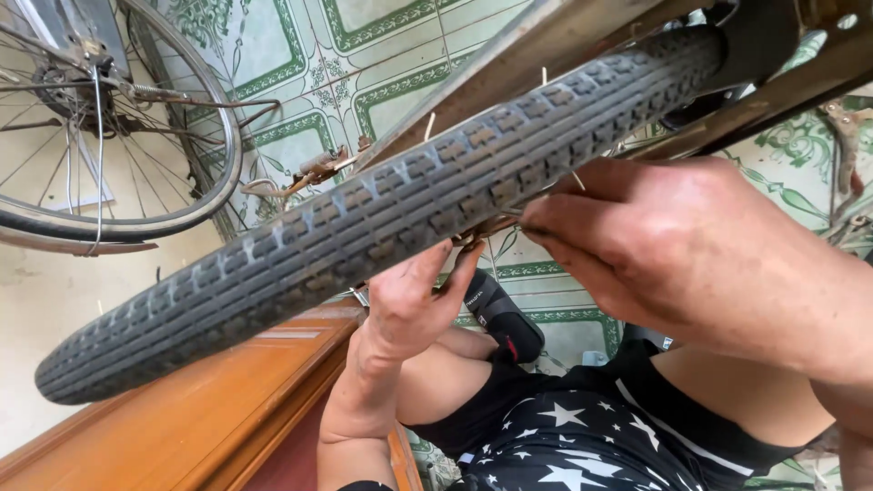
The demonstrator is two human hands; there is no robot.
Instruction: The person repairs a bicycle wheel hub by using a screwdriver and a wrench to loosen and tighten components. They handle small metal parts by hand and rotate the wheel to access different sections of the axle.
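A: Right hand (700,264) sits closest to cam, fingers (546,223) pinched shut on sthg thin at the rim under the tyre (391,218); can't tell what exactly.

B: Left hand (409,305)?

A: Comes up from below, fingers loosely curled, tips touching the same spot. Looks like fiddly work at the rim edge w/ both hands; needs a steady pinch.

B: Around it?

A: Frame bars (546,45) above crowd the spot. Second wheel (109,127) top left, wooden board (209,409) below, green-patterned tile floor (382,55) behind.

tyre: (382,209) black, treaded, runs diagonally across the frame
left hand: (409,305) centre, fingertips under the tyre
right hand: (673,245) right, pinching at the rim
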